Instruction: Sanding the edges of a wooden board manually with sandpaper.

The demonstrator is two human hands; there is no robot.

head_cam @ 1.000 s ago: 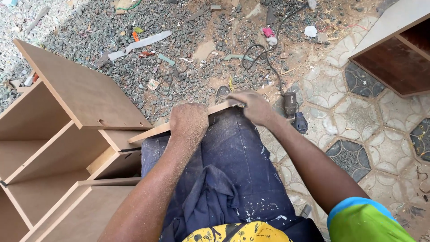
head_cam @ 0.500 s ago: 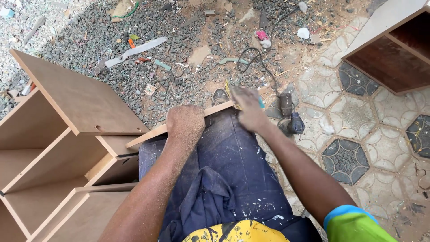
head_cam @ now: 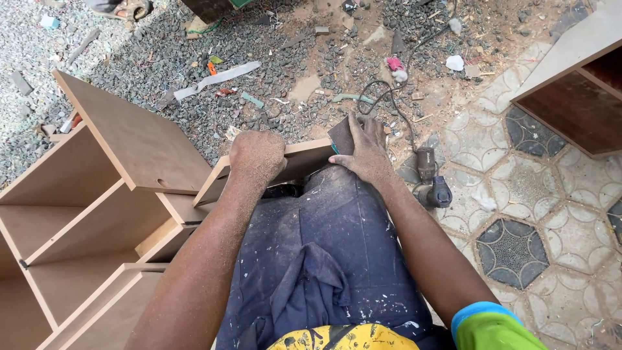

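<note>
while the person sits with dusty dark-blue trousers (head_cam: 337,259) under both forearms, the largest item in view is the light-brown shelf unit (head_cam: 84,220) at the left, lying open-side up. its compartments show bare board, nothing inside that i can see. a second, darker cabinet (head_cam: 576,97) stands at the upper right, well apart; its open cavity is in shadow, contents cannot be told.

the board (head_cam: 301,162) rests across the knees, long axis running from lower left to upper right. left hand (head_cam: 257,155) sits curled over its near-left stretch, fingers closed down on the edge, gripping it. right hand (head_cam: 366,152) lies at the board's right end, fingers spread flat, pressing a dark sheet of sandpaper (head_cam: 341,135) onto the board's face and end. the right hand is thus the one at the end being worked; the left is further along the axis.

a small black power tool (head_cam: 433,181) lies on the patterned tiles (head_cam: 518,214) just right of the right wrist, its cord trailing up over the gravel (head_cam: 194,45).
</note>
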